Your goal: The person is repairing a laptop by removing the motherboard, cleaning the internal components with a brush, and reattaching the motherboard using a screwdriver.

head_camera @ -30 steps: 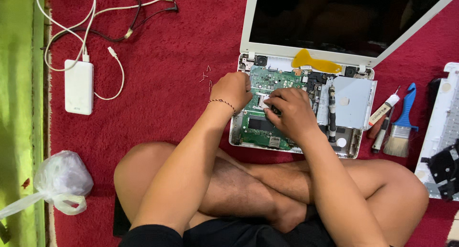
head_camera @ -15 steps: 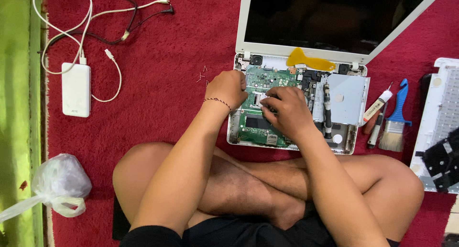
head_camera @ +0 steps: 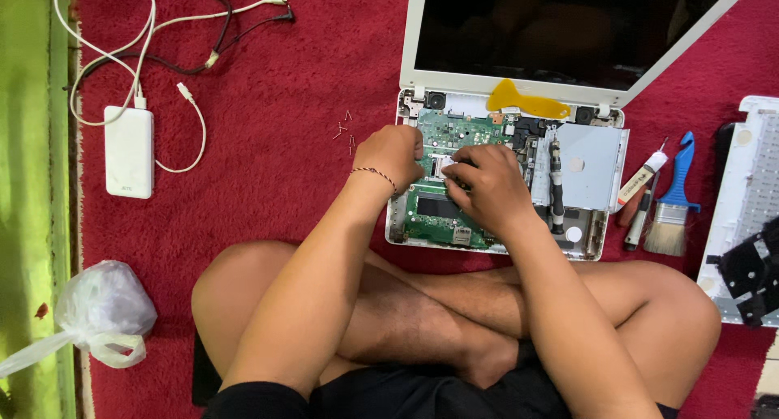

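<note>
- person sits cross-legged on the red carpet (head_camera: 268,184), opened white laptop (head_camera: 422,54) set just in front of the shins, keyboard deck off, green motherboard (head_camera: 454,131) bare.
- left hand (head_camera: 393,153) rests at the board's left edge, fingers curled down onto it; whether they pinch anything, i cannot tell from here.
- right hand (head_camera: 487,184) sits over the middle of the board, fingertips bunched on a small pale part (head_camera: 442,166) between the two hands; grip looks like a light pinch, but the part is mostly hidden.
- judgement: this is fine work on a small seated component; steadying the board with the left hand while the right works seems the sound way.
- judgement: best to pull or press straight, not twist, and keep the wrists low.
- loose screws (head_camera: 344,131) lie on the carpet just left of the laptop, easy to lose in the pile.
- yellow pry tool (head_camera: 527,104) lies along the hinge edge; a black screwdriver (head_camera: 557,184) lies on the chassis beside the silver drive (head_camera: 591,163).
- blue-handled brush (head_camera: 675,200) and a small tube (head_camera: 641,180) lie to the right, near the removed keyboard panel (head_camera: 751,167).
- white power bank (head_camera: 129,151) with cables, and a knotted plastic bag (head_camera: 101,309), lie well apart at left.
</note>
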